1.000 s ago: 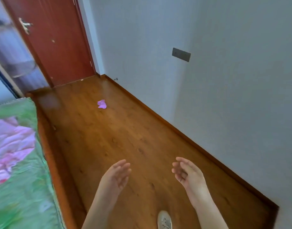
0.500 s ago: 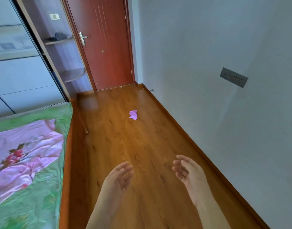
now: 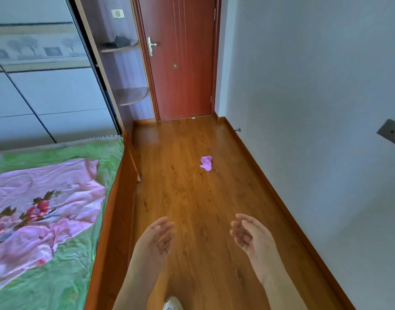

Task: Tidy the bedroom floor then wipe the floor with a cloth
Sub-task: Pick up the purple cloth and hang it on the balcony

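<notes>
Both the left hand (image 3: 157, 239) and right hand (image 3: 251, 237) hang loose-fingered and empty as the view swings from the wall toward the red door (image 3: 181, 63); a crumpled purple cloth (image 3: 206, 163) lies on the glossy wooden floor (image 3: 192, 209), well beyond the fingertips, awaiting pickup.

Closed red door (image 3: 181, 63) at far end; bed (image 3: 46, 220) with green sheet and pink floral cover at left; wall socket (image 3: 392, 132) at right.
</notes>
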Demonstrator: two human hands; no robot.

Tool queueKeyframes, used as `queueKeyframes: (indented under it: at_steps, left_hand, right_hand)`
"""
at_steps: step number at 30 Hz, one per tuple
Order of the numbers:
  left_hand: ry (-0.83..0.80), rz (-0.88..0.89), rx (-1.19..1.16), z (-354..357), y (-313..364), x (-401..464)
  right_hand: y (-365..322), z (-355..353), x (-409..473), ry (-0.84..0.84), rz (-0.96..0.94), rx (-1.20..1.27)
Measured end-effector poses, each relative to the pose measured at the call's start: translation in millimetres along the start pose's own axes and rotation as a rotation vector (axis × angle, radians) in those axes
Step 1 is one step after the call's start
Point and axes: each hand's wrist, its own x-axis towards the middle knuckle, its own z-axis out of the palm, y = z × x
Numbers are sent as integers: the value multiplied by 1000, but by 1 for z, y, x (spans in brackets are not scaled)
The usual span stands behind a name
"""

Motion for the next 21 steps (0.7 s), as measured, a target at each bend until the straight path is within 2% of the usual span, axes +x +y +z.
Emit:
queueKeyframes:
  at_steps: [5,11,16,21]
  left_hand:
    - [-56,76,0,10,74,84]
    - [-152,226,36,5,168,175]
    - [-190,241,24,6,224,239]
    - [-175,237,68,18,251,300]
  right_hand:
    - [-28,73,83,-31,-58,-17]
    - [-74,156,170,-114,-130,85]
    - [-97,198,224,-149,-145,143]
    - [-112,237,283,-145,-141,139]
